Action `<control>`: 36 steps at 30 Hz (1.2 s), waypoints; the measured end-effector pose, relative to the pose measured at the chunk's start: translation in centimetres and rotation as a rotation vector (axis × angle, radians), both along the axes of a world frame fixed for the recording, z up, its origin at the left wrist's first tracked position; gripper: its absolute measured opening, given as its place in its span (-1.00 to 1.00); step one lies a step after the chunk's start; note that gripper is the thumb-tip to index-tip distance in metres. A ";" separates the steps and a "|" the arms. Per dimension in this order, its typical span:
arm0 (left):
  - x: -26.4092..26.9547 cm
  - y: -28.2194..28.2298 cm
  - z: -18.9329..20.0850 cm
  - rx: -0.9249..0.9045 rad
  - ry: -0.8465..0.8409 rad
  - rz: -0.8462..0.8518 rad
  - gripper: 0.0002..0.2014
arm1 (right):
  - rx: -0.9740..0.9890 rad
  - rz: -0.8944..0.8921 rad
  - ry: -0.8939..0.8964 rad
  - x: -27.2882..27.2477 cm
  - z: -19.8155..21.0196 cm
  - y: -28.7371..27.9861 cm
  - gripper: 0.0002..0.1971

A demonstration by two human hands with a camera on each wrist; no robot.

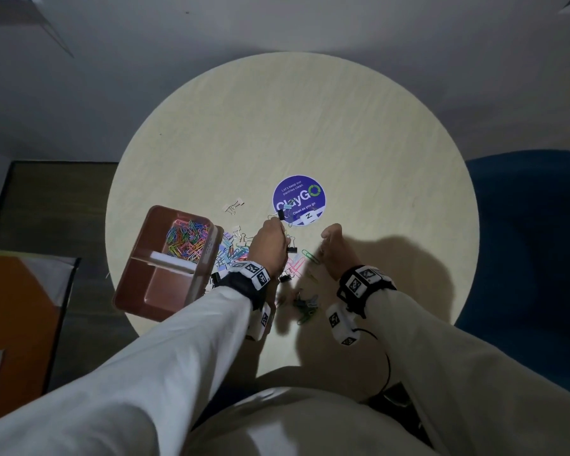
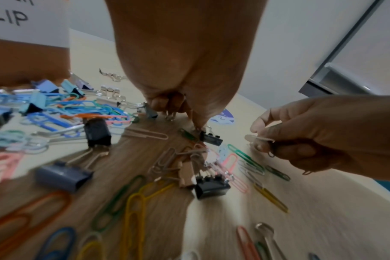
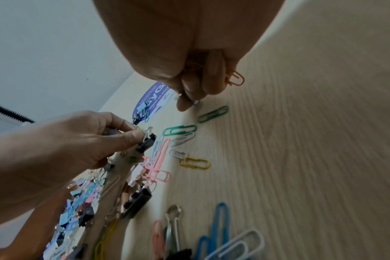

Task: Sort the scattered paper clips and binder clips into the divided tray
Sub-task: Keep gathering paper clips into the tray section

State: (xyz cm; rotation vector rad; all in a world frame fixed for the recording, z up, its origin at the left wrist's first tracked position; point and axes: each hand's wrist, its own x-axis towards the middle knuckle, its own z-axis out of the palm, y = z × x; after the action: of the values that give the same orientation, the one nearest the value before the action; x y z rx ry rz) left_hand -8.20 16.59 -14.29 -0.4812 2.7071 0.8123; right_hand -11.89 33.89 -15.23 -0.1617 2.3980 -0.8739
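Both forearms enter from the bottom of the head view and reach up onto the round table [image 1: 310,126], wrists angled down toward the loose pile at frame centre.

Left hand [image 1: 270,245]: fingers curled, thumb and forefinger pinching a small black binder clip [image 3: 146,142] by its wire handles, the clip lifted just clear of the tabletop. More metal handles show inside the curled fingers in the left wrist view; how many clips are held cannot be told.

Right hand [image 1: 338,250]: fingers closed around several paper clips, an orange paper clip [image 3: 235,79] protruding from the fist. A fingertip [image 3: 183,105] presses down beside a green paper clip [image 3: 213,114] lying on the table.

Divided tray [image 1: 139,291]: left of centre in the head view, partly overhanging the table edge. Its upper compartment holds a heap of coloured paper clips [image 1: 188,240]; the lower compartment shows bare.

Scattered clips [image 1: 234,250] lie between the tray and the hands, touching the tray's wall. A purple round sticker [image 1: 298,199] sits above the hands.
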 end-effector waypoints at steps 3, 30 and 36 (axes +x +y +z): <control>-0.1 0.3 -0.1 -0.100 -0.043 -0.098 -0.83 | 0.001 -0.040 -0.033 0.4 -0.1 0.0 -0.78; 7.9 -16.9 7.0 0.106 0.096 0.415 -0.90 | -0.446 0.098 0.005 5.6 12.9 -22.7 -0.75; 7.6 -19.1 7.1 0.042 -0.095 0.432 -0.68 | -0.308 0.162 0.039 7.0 10.5 -26.6 -0.77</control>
State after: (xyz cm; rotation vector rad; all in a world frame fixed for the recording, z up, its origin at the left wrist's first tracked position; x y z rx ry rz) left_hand -0.57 -2.46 -7.24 -1.0897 2.5247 0.9196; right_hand -4.93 7.33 -4.75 -0.4881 2.2347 -1.1653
